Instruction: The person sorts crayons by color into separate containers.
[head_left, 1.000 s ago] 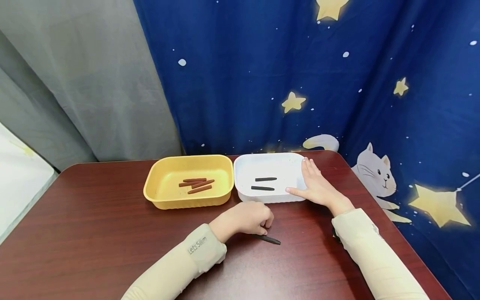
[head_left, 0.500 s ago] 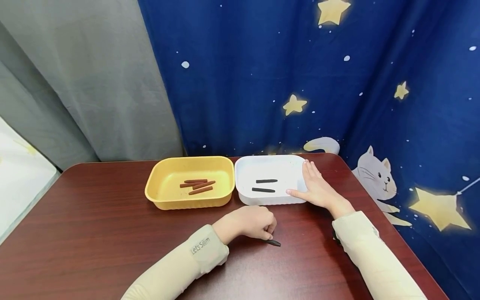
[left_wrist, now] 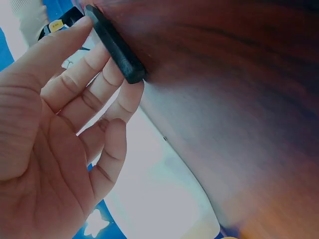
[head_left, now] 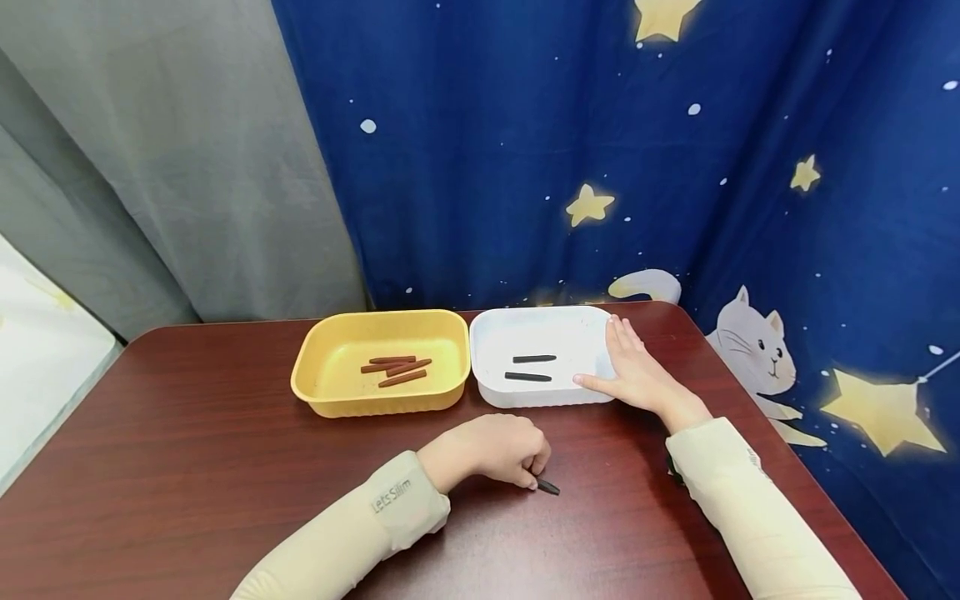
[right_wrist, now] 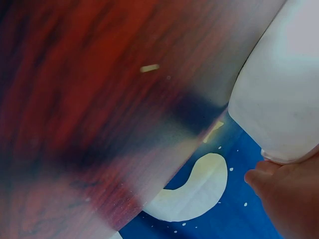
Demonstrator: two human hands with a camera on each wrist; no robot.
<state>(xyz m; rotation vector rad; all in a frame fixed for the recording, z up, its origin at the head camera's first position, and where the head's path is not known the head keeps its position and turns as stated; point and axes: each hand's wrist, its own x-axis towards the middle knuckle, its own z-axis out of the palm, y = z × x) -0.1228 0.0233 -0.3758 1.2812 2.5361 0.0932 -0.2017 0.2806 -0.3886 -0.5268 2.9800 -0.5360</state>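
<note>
In the head view my left hand (head_left: 498, 450) is low over the table in front of the white bin. It pinches a black crayon (head_left: 549, 486), whose end sticks out past the fingertips. The left wrist view shows the faceted crayon (left_wrist: 117, 47) between thumb and fingers, close over the tabletop. My right hand (head_left: 637, 373) has its fingers spread on the right end of the white bin (head_left: 540, 397), the thumb over its near rim. Two black crayons (head_left: 528, 377) lie inside that bin. From the right wrist, part of the hand (right_wrist: 291, 199) shows against the bin's white wall (right_wrist: 279, 114).
A yellow bin (head_left: 378, 408) stands left of the white one, close beside it, with several brown crayons (head_left: 402, 379) in it. Both sit near the far edge of the dark red-brown table (head_left: 187, 467). A blue curtain (head_left: 480, 167) with stars hangs behind.
My left hand has shifted slightly toward me, and its fingertips have closed on the black crayon, of which less now shows. The right hand stays on the white bin.
</note>
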